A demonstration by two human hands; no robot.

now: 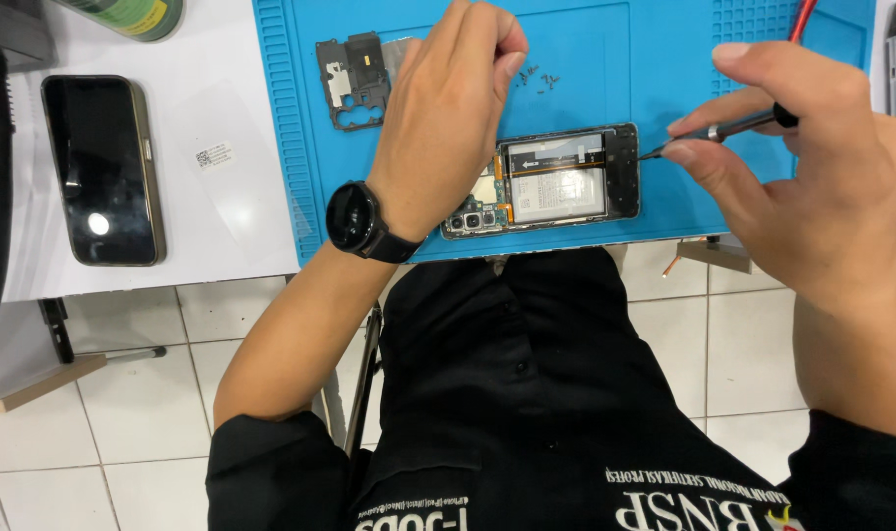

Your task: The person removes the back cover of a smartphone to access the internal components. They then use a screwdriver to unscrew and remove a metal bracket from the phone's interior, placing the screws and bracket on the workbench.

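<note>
Left hand (448, 118): rests on the camera end of the opened phone, fingers curled down over it; the grip presses on the phone rather than closing round it. A black round watch (354, 218) sits on the wrist.
Right hand (812, 177): grip clenched on a slim screwdriver (723, 130), held between thumb and fingertips.
Screwdriver: lies nearly level, its tip touching the right-hand end of the phone.
Opened phone (556, 179): lies back-off on the blue mat, near the mat's front edge, white battery and black frame showing.
Blue mat (586, 59): covers the white bench (222, 197).
Black cover plate (352, 81): on the mat, just left of the left hand.
Small screws (537, 77): scattered on the mat beyond the phone.
Second phone (104, 169): dark screen up, on the bench well left of the mat.
</note>
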